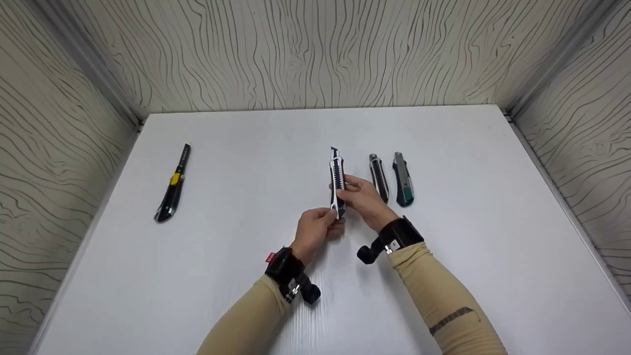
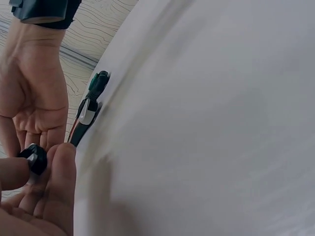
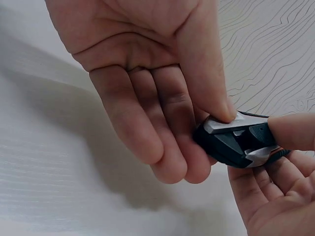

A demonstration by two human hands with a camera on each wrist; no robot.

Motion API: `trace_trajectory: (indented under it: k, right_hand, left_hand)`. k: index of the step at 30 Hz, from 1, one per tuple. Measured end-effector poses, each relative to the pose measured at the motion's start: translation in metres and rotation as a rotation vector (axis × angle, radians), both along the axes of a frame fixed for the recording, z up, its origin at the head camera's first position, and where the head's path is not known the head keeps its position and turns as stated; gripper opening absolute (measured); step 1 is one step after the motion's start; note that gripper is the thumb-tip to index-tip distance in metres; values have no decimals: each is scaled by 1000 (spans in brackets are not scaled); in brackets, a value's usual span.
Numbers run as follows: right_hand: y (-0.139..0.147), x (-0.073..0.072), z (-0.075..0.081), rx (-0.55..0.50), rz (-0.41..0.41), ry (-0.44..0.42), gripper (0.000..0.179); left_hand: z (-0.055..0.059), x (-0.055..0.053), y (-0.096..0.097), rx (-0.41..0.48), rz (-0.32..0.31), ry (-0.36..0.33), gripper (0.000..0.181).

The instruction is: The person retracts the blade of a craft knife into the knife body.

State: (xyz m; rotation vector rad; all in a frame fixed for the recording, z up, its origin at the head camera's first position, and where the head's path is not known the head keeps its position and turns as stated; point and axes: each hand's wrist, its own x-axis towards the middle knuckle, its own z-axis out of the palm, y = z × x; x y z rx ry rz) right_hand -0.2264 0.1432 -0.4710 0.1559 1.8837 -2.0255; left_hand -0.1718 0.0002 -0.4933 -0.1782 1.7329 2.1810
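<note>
A silver-and-black box cutter (image 1: 337,170) is held upright in the head view, above the middle of the table, a short piece of blade showing at its far end. My left hand (image 1: 312,230) pinches its near end between thumb and fingers. Higher up the handle, my right hand (image 1: 367,201) grips it with the thumb on top and fingers at the right side. The right wrist view shows the cutter's dark butt end (image 3: 229,147) between both thumbs and fingers. In the left wrist view only that butt end (image 2: 38,160) shows; the hands hide the rest.
Just right of my right hand lies a second silver-and-black box cutter (image 1: 378,175), partly covered by the hand. Beside it is a grey-and-green box cutter (image 1: 403,180). A black-and-yellow one (image 1: 172,192) lies far left on the white table (image 1: 256,148). Patterned walls (image 1: 315,54) enclose the back and sides.
</note>
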Motion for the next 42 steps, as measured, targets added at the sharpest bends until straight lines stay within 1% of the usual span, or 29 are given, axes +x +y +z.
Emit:
trace_trajectory:
  k: [4,7,13,16,21,24,28,32,38,42]
  right_hand:
    - [-2,1,0,-4,-11,2,56]
    - [-4,2,0,13,-7,3,57]
    - [-6,3,2,27,-9,12,57]
    - [-6,3,1,25,-14,13,58]
    - [-7,3,-1,13,-2,8,62]
    - [-7,4,-2,6,3,13,63]
    - [-6,4,-2,6,6,21,62]
    - [-4,4,-3,6,14,22,63]
    - [-2,5,-5,-22,45,32,66]
    - [0,6,-5,-4,59,35,66]
  left_hand:
    - [0,1,-1,-2,1,3,30]
    - [-2,1,-1,-9,2,5,29]
    - [-3,-1,-2,-27,-3,22,29]
    - [-3,-1,-2,-34,3,12,28]
    - [-2,0,-3,-77,15,9,28]
    - [-1,0,-3,-88,17,16,28]
    - [0,0,-3,-72,13,19,29]
    - [0,1,-3,-77,14,23,29]
    - [0,0,-2,-72,15,18,29]
    - [-1,1,-2,-61,6,25,30]
